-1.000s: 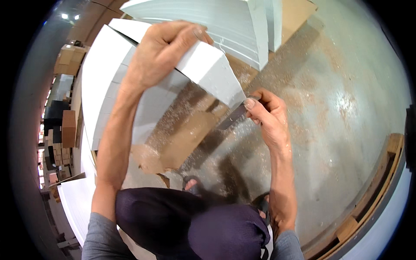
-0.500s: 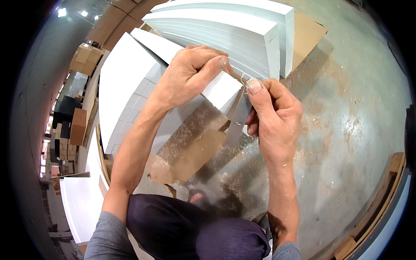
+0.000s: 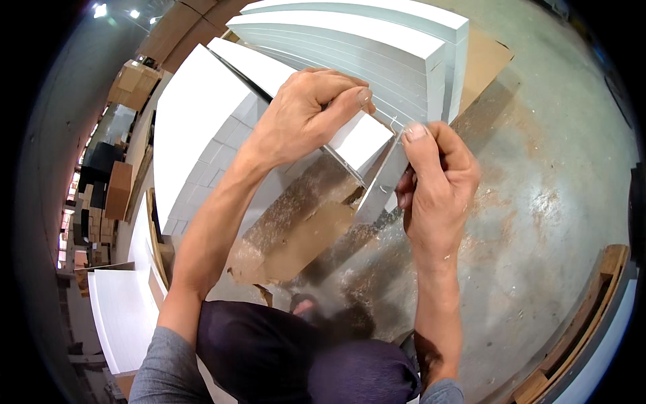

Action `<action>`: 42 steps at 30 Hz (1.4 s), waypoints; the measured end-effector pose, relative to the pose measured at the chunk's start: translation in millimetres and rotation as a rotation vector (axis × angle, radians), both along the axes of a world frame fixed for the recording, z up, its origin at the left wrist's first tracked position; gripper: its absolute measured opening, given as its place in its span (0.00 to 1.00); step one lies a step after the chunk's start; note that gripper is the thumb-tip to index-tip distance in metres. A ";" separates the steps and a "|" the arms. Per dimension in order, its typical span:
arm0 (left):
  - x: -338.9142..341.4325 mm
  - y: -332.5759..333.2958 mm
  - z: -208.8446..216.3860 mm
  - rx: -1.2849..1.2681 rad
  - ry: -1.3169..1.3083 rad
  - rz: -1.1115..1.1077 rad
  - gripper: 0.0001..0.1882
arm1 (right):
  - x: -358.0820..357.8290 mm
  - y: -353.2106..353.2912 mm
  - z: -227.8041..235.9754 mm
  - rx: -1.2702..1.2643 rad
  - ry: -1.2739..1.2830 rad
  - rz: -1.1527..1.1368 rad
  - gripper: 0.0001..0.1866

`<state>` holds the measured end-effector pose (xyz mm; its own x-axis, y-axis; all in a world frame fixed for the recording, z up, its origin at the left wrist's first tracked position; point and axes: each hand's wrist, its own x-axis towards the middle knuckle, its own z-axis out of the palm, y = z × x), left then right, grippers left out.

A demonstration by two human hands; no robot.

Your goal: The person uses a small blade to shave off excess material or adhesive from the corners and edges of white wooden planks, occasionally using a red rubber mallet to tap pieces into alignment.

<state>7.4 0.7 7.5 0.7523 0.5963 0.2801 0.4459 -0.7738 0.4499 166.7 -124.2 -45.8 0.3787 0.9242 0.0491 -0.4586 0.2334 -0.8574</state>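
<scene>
My left hand (image 3: 316,116) is closed over a long white panel (image 3: 363,140), thumb on top, just behind its near end. Its fingertips are hidden beyond the panel. Pinched between thumb and fingers of my right hand (image 3: 441,178) is a thin, flat grey blade (image 3: 382,185), held tilted beside the panel's end. A thin curled shaving (image 3: 395,122) stands by the panel's corner, close to my right thumb. Under the panel lies a stack of white panels (image 3: 208,158), its layered ends facing me.
A second stack of white panels (image 3: 404,71) stands on brown cardboard (image 3: 486,67) at the far side. A torn cardboard piece (image 3: 303,246) and dust lie on the concrete floor (image 3: 538,222). At right is a wooden pallet (image 3: 572,330); more white panels (image 3: 121,323) are at left.
Both hands have shifted slightly right in the picture. The blade has turned a little, and a wider gap shows between it and the panel's end. Both grips stay closed.
</scene>
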 end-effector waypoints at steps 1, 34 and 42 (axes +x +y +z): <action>0.5 -0.8 -0.3 0.000 -0.010 0.001 0.18 | -1.2 2.2 0.2 -0.017 0.002 -0.001 0.18; -4.8 -3.0 2.6 -0.034 0.035 0.079 0.19 | -6.4 5.3 -15.4 -0.060 0.013 -0.008 0.15; -0.7 1.0 -4.4 -0.056 0.025 0.018 0.20 | 1.8 2.4 -53.8 -0.039 0.040 -0.028 0.16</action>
<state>6.7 1.7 3.1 0.7479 0.6238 0.2268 0.4712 -0.7396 0.4806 168.5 -121.7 -99.6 0.4052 0.9142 -0.0029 -0.4867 0.2131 -0.8472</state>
